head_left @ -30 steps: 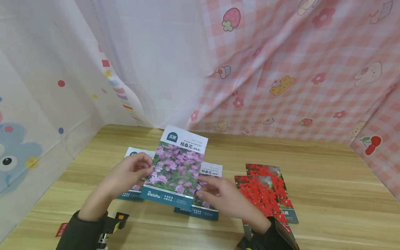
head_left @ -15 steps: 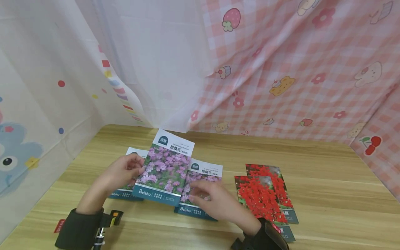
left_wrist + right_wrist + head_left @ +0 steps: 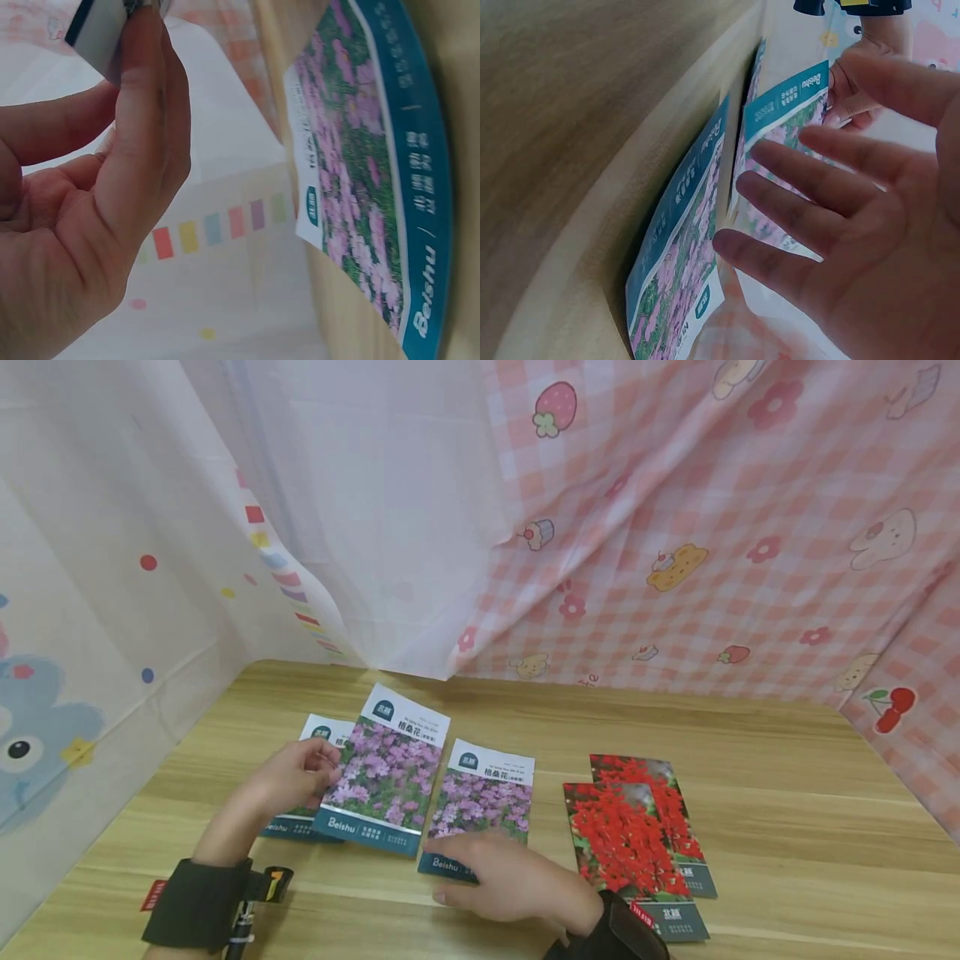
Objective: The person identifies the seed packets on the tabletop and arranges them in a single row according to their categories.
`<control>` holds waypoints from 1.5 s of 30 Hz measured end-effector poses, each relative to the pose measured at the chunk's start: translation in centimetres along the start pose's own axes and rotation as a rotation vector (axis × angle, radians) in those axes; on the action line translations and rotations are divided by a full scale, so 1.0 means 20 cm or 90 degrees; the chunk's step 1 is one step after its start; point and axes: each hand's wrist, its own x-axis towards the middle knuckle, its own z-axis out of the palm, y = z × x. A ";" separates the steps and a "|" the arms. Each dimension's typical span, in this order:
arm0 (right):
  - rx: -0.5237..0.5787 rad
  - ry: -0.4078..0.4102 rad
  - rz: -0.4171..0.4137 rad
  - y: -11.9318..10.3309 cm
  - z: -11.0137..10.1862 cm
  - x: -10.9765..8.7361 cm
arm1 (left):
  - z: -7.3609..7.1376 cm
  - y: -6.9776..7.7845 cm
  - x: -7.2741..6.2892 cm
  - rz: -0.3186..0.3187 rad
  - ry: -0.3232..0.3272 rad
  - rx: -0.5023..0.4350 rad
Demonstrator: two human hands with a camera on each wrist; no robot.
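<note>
L hand (image 3: 296, 772) pinches a purple-flower pkt (image 3: 386, 772) by its L edge; it partly covers a 2nd purple pkt (image 3: 300, 828) on the table (image 3: 795, 810). R hand (image 3: 513, 877), fingers out, is over the lower part of a 3rd purple pkt (image 3: 483, 793). On the person's R I see 2 red pkts (image 3: 618, 839), overlapping, w/ pink check cloth (image 3: 637, 627) hung behind.

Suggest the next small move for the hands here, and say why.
Probably the left hand should lower the pink-flower packet it holds onto the leftmost packet. The right wrist view shows the held one tilted up from the table, and in the head view it already partly covers the leftmost. The right hand holds nothing.
</note>
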 end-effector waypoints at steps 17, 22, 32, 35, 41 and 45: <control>-0.090 -0.097 -0.004 0.02 0.01 -0.04 | 0.07 -0.05 0.05 -0.021 0.008 0.009; -0.089 -0.096 0.016 0.03 0.00 -0.04 | 0.10 -0.06 0.06 -0.019 0.013 0.007; -0.100 -0.093 0.034 0.04 -0.01 -0.07 | 0.14 -0.05 0.07 -0.043 0.012 0.049; -0.113 -0.086 0.042 0.05 -0.01 -0.08 | 0.15 -0.05 0.07 -0.045 0.006 0.060; -0.121 -0.077 0.058 0.05 -0.03 -0.09 | 0.17 -0.03 0.06 -0.042 0.000 0.092; -0.114 -0.070 0.060 0.06 -0.03 -0.09 | 0.18 -0.01 0.06 -0.049 -0.003 0.098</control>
